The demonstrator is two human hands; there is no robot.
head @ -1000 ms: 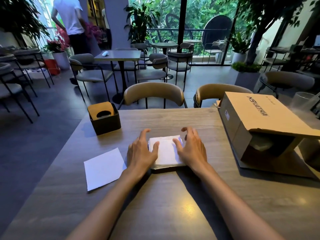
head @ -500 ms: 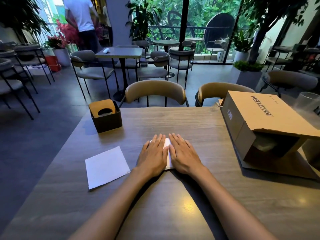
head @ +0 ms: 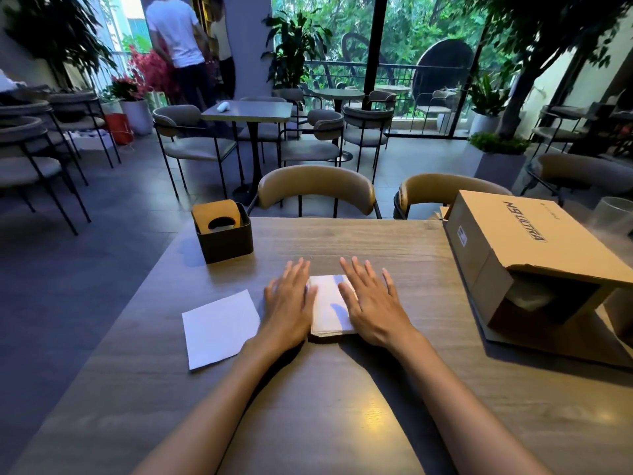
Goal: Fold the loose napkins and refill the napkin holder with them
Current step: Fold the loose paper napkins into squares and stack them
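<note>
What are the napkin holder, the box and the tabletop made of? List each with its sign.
Napkin holder: dark matte shell, maybe metal or plastic, unclear; tan insert looks like wood or card.
Box: brown corrugated cardboard, dull, with folded flaps and printed lettering.
Tabletop: wood-grain surface, likely laminate or veneer; streaked grain, soft sheen.

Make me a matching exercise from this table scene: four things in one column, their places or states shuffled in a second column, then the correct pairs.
Things
1. napkin stack
2. single napkin
3. napkin holder
4. cardboard box

Places or states
A. at the table's right side, its open end facing the viewer
B. lying flat and alone, left of the left hand
C. between the left hand and the right hand, both flat with straight fingers
D. standing near the table's far left edge, dark with a tan insert

Pairs: 1-C, 2-B, 3-D, 4-A
</note>
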